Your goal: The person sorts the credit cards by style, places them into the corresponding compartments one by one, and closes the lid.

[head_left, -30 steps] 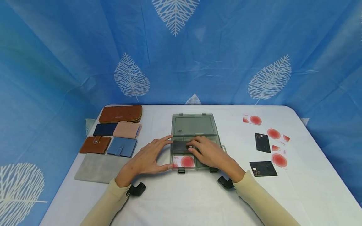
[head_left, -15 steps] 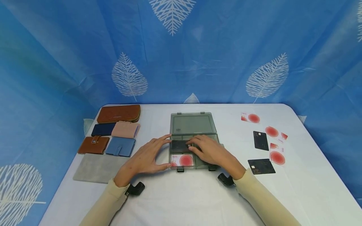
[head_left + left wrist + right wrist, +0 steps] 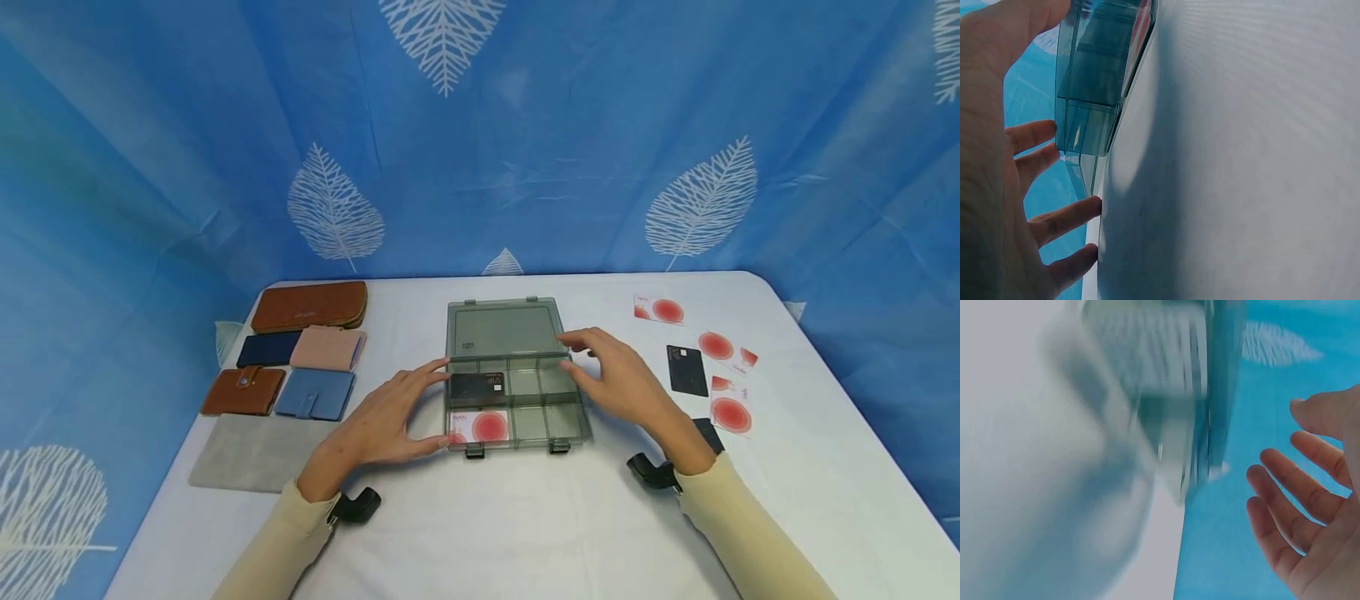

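Note:
A translucent green compartment box (image 3: 531, 422) lies with its lid (image 3: 504, 327) laid back behind it. In its left compartments sit a black VIP card (image 3: 477, 388) and, nearer the front, a white card with a red circle (image 3: 480, 427). My left hand (image 3: 378, 421) rests against the box's left side, fingers and thumb spread; in the left wrist view the fingertips touch the box wall (image 3: 1088, 128). My right hand (image 3: 622, 379) hovers over the box's right edge, fingers relaxed and holding nothing, as the right wrist view (image 3: 1316, 500) also shows.
On the right lie more cards: a black card (image 3: 687, 371), a red-circle card (image 3: 659, 310), and others, one black card partly behind the right wrist. At the left are a brown zip wallet (image 3: 307, 306), a blue wallet (image 3: 315, 393), a grey pouch (image 3: 251, 454) and several smaller wallets.
My right hand has let go of the black card, now lying in the left compartment, and moved right, off the card. The left hand stays at the box's left side.

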`<state>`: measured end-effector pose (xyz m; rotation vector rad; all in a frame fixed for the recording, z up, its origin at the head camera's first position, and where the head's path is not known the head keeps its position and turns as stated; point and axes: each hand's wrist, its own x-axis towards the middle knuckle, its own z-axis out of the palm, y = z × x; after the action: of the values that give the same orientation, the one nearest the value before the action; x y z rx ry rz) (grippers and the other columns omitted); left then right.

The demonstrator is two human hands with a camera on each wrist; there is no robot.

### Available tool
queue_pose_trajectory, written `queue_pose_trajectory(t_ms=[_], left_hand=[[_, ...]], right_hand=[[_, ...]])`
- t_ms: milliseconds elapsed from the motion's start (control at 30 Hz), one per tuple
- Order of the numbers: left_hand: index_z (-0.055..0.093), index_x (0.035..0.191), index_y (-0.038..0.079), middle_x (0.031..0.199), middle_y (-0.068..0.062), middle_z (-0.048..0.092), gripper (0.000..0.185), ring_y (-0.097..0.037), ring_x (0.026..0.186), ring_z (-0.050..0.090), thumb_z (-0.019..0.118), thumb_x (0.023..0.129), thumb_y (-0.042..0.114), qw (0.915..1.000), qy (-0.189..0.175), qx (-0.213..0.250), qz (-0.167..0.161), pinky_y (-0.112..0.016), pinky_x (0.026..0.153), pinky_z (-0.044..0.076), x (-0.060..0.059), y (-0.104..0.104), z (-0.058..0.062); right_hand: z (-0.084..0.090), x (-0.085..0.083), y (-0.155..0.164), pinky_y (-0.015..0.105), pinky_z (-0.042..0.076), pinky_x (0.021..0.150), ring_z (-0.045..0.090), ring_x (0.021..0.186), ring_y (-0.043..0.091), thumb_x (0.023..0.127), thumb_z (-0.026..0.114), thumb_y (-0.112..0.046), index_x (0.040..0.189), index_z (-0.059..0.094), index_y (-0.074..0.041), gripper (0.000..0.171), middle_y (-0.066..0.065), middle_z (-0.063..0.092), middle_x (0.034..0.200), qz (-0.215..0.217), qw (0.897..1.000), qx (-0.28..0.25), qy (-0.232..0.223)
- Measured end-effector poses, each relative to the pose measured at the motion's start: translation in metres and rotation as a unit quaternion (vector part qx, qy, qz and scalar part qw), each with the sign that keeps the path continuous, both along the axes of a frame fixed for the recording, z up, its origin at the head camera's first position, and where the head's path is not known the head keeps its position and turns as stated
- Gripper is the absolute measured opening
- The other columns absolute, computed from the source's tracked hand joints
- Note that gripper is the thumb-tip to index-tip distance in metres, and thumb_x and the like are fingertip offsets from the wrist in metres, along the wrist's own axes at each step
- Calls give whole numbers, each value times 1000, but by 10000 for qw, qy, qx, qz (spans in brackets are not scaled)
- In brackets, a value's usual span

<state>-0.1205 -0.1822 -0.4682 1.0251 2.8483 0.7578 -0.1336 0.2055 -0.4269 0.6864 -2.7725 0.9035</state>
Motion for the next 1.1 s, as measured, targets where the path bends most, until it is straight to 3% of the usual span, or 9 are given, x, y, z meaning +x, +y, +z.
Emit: queue_pose_trajectory(t_ms=[333,600,1100], left_hand=[[42,166,20,176,7,29,96,-31,148,49,80,87,60,10000,-36,51,-15,-64,112,46,2,3,-4],[42,166,20,176,6,30,97,-31,147,49,81,86,59,10000,2,36,-2,-64,112,46,2,2,-2],[43,165,19,176,4,31,96,-32,145,51,79,88,62,9999,147,51,-28,-65,110,47,3,0,-1]], right_hand=[[-4,11,73,66,53,98,65,119,46,98,79,-12,140,66,-1,46,25,69,133,-1086,9930,451,-81],[-11,19,107,77,43,104,52,132,56,95,83,-21,147,59,3,62,34,58,144,-1850,9737,964,-910],[-23,17,136,79,46,95,50,128,62,89,87,-35,145,56,6,76,42,49,145,-2501,9510,1490,-1039]])
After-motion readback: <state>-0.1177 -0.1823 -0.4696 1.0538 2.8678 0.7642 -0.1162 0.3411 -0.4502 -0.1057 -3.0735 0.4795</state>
